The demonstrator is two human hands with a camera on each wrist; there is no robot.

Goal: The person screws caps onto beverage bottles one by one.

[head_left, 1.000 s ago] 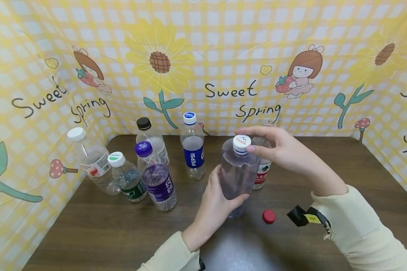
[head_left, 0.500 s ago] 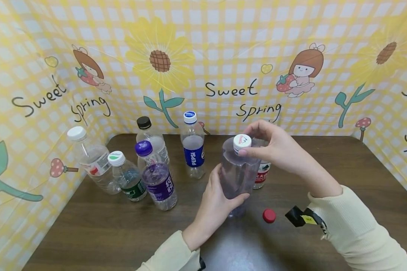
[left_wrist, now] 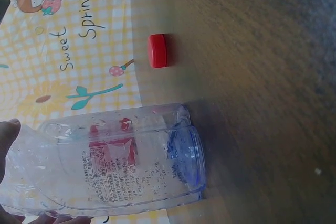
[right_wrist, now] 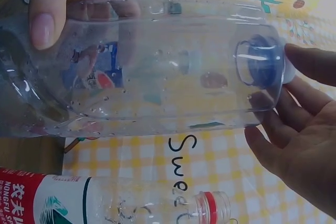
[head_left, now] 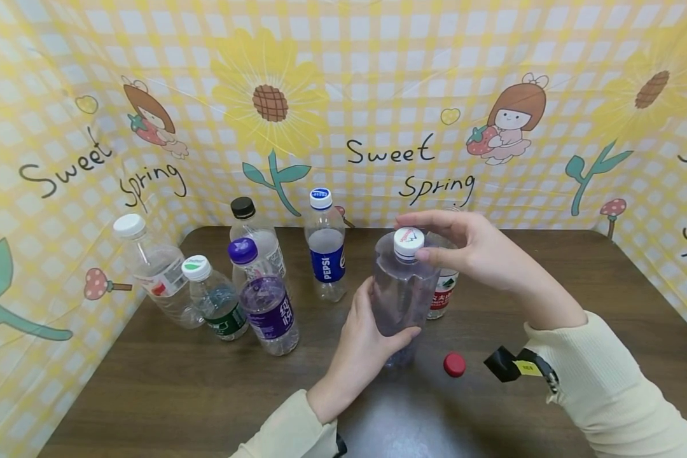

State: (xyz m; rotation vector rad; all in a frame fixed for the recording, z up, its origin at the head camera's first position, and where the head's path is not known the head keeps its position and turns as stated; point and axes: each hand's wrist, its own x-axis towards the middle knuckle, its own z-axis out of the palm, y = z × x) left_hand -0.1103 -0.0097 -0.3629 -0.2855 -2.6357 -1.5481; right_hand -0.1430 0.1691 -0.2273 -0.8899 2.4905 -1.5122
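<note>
A large clear plastic bottle (head_left: 403, 299) with a bluish tint stands upright in the middle of the head view. My left hand (head_left: 366, 337) grips its body from the left, thumb across the front. The bottle's white screw cap (head_left: 409, 242) carries a small printed logo. My right hand (head_left: 469, 245) has its thumb and fingers around this cap, and the thumb tip touches its side. In the right wrist view, the right hand (right_wrist: 299, 114) reaches the cap end of the bottle (right_wrist: 173, 66). Some fingertips are hidden behind the cap.
Behind the large bottle stands an uncapped red-labelled bottle (head_left: 442, 296); a red cap (head_left: 455, 365) lies on the table (head_left: 206, 407). Further left are a Pepsi bottle (head_left: 326, 254), a purple-capped bottle (head_left: 268, 312), a green-labelled bottle (head_left: 220, 312), a black-capped bottle (head_left: 263, 242) and a white-capped bottle (head_left: 160, 280).
The logo on the white cap has rotated. My right hand's fingers drew in around the cap half a second ago and have since swung back out. The left hand has stayed in place.
</note>
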